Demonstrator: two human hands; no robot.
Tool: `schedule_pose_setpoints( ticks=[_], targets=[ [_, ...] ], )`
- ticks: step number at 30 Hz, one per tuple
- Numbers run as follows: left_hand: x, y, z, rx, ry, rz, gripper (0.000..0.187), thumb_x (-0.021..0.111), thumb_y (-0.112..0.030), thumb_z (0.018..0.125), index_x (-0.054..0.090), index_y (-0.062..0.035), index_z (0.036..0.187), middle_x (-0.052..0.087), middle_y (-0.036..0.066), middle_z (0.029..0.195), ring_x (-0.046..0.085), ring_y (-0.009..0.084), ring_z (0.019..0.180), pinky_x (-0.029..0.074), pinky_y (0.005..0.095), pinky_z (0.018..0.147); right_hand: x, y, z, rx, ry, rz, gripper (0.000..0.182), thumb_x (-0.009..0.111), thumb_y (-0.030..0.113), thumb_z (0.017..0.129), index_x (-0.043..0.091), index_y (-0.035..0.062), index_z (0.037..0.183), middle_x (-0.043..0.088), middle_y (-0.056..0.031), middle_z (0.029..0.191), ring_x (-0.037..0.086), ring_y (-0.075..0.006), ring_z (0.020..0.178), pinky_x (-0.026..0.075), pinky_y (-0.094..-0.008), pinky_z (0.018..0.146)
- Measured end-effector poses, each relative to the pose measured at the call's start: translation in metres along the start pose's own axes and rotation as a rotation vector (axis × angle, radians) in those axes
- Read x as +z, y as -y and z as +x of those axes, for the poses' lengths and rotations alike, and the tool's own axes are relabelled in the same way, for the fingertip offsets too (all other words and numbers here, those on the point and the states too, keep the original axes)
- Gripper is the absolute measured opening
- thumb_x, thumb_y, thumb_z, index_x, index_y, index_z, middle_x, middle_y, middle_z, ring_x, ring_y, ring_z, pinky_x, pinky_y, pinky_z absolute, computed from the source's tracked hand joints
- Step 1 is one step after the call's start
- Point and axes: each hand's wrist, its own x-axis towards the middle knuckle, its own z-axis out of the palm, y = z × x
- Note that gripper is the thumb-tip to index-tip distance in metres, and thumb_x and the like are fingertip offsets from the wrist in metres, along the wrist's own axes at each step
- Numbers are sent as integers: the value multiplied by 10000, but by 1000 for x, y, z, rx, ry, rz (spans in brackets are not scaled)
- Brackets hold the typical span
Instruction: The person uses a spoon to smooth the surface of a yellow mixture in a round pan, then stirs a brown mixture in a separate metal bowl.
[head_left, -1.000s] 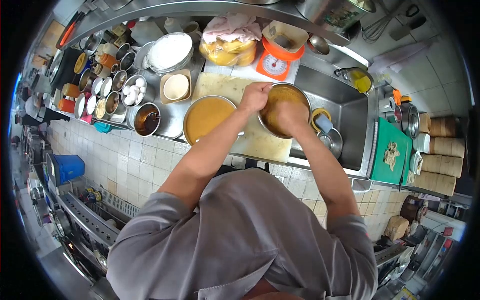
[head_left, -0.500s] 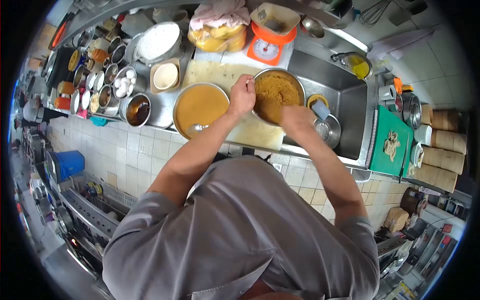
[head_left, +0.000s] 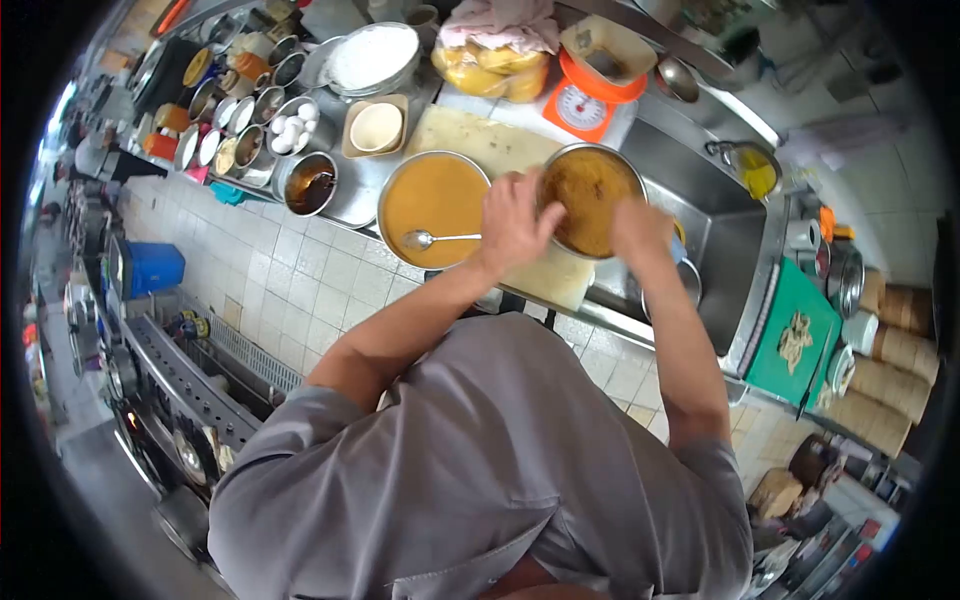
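A metal bowl of thick, grainy brown paste (head_left: 588,190) stands between my two hands. At its left rim is my left hand (head_left: 512,220), open, with the thumb apart from the fingers and pointing toward the bowl. My right hand (head_left: 642,236) is over the bowl's right rim, smeared by motion, its fingers turned down and partly hidden. Left of my left hand a wider metal bowl holds smooth light-brown liquid (head_left: 428,197). A metal spoon (head_left: 425,239) rests in that liquid, its handle reaching toward my left wrist.
A pale cutting board (head_left: 490,143) lies under the bowls, beside a metal sink (head_left: 735,225). Behind are an orange scale (head_left: 580,112) and a bag of yellow pieces (head_left: 490,72). Eggs (head_left: 292,132) and a pot of dark liquid (head_left: 310,185) stand left; a green board (head_left: 795,330) lies right.
My left hand has loosened from the paste bowl's rim and its fingers have spread. My right hand has moved from inside the bowl to its right edge. The camera view has shifted.
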Motion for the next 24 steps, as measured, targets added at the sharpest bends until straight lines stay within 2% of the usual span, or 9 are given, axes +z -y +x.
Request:
schedule_pose_setpoints(
  ticks=[5,10,13,15,16,18,19,22,24],
  targets=[
    [4,-23,6,63,-14,68,638,748,-369,1008,514,-129,1550,383,261,1615,365,505,1517,248,697,1253,-5,35,-16,-87,-62,-2,243,693,259,966,822,122,1119,792,-143,1203,720,-351,1186,558,-534,1000],
    [-68,7,-48,75,-9,-41,562,816,-279,962,605,-114,1456,501,247,1507,498,466,1382,407,574,1170,12,32,-47,-84,-430,23,249,742,294,951,803,115,1113,724,-86,1249,593,-308,1252,457,-566,970],
    [-109,67,-142,-117,89,38,502,831,-228,945,645,-95,1392,595,231,1364,584,436,1252,484,517,1082,40,74,-52,-413,-649,345,208,735,151,879,790,115,1077,744,-55,1035,634,-287,1144,460,-496,947],
    [-139,111,-198,-249,41,88,347,813,-195,934,697,-68,1235,648,212,1223,617,427,1166,492,523,1003,65,127,-40,-660,-419,651,198,696,90,859,793,120,1029,757,-45,974,644,-273,1094,469,-459,952],
    [-152,149,-231,-458,109,86,192,794,-187,961,735,-18,1031,675,221,1067,640,430,1067,514,496,932,71,155,-33,-674,-344,497,197,679,80,866,798,117,1019,763,-51,981,643,-269,1090,473,-452,957],
    [-174,202,-279,-807,151,187,467,704,-325,1056,715,46,772,707,292,861,673,457,888,536,490,839,81,187,-10,-689,-249,323,192,666,74,889,805,111,1016,770,-56,991,639,-270,1072,473,-450,955],
    [-187,216,-289,-1004,231,219,511,672,-383,1069,731,55,814,728,319,910,705,467,925,552,509,860,87,196,2,-681,-230,305,183,670,80,904,806,110,1022,772,-56,995,636,-274,1058,469,-455,947],
    [-188,277,-354,-711,113,239,440,693,-398,1035,783,15,912,766,290,954,752,458,968,607,499,889,93,202,10,-669,-175,257,210,656,78,897,816,120,1027,781,-54,1021,633,-272,1071,466,-450,972],
    [-199,270,-342,-928,341,360,350,729,-340,1004,791,4,990,785,265,976,765,442,983,616,483,902,95,202,11,-668,-156,241,242,647,73,895,825,132,1049,785,-56,1035,644,-276,1080,472,-448,989]
  ],
)
